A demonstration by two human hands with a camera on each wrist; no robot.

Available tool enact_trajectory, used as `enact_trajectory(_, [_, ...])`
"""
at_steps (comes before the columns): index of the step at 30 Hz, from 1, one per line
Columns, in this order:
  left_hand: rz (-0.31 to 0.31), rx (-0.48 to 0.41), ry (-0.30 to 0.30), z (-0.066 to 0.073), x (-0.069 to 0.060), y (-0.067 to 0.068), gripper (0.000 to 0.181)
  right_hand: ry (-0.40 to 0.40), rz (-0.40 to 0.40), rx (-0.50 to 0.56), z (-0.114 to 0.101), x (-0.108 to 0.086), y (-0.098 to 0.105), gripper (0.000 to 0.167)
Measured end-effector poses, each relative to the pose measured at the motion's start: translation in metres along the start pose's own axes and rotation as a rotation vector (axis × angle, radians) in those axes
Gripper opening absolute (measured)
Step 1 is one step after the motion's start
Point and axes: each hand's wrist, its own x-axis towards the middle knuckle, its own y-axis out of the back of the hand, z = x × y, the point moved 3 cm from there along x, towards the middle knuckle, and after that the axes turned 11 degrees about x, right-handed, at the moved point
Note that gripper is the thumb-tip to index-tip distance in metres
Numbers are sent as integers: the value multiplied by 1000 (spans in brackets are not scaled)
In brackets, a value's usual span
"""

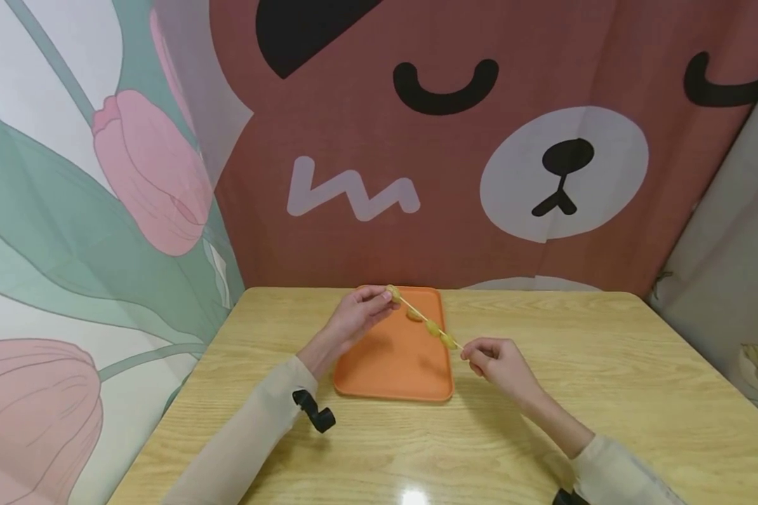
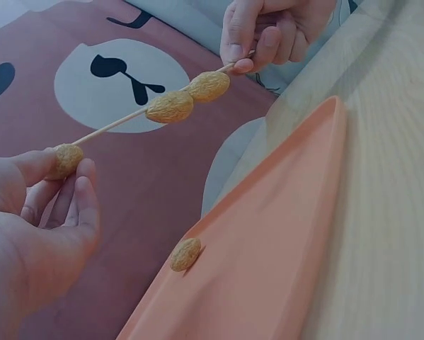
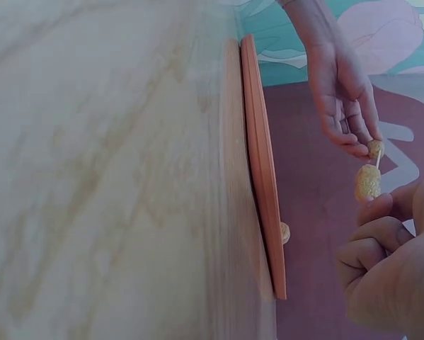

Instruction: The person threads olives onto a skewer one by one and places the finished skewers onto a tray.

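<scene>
a bear-print curtain (image 1: 455, 147) hangs behind a wood-grained counter (image 1: 379, 449) bearing an orange tray (image 1: 388, 365). the left hand (image 1: 358, 308) reaches over the tray, the right hand (image 1: 500, 365) just past its right edge. the left fingers pinch a wrinkled piece (image 2: 69, 160) at one end of a thin skewer (image 2: 112, 125), the right fingers its other end; two threaded pieces (image 2: 170, 107) sit nearer the right fingers, and a loose piece (image 2: 186, 253) lies on the tray below the left fingers.

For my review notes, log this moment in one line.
Left grip: pinches end piece; right grip: pinches stick; between: two skewered pieces; tray: loose piece
</scene>
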Motion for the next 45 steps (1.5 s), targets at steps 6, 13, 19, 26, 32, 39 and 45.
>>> enact_trajectory(6, [-38,35,-21,4,-1,-2,19,-4,-10,52,-3,-3,-4,19])
enact_trajectory(13, [-59,148,-69,18,-5,-1,20,-28,-11,94,-8,-6,-10,22])
enact_trajectory(19, [-67,190,-61,19,-7,-3,25,-36,14,93,-13,-9,-15,21])
enact_trajectory(26, [-73,327,-118,4,-5,-5,25,-53,56,88,-11,-9,-15,21])
enact_trajectory(32, [-102,394,-153,-6,-5,-11,31,-72,87,62,-5,-8,-13,20])
enact_trajectory(39, [-108,396,-113,-13,-2,-18,31,-73,110,31,-2,-6,-11,19])
enact_trajectory(45, [-128,421,-107,-16,-5,-18,27,-80,103,46,-1,-7,-13,18])
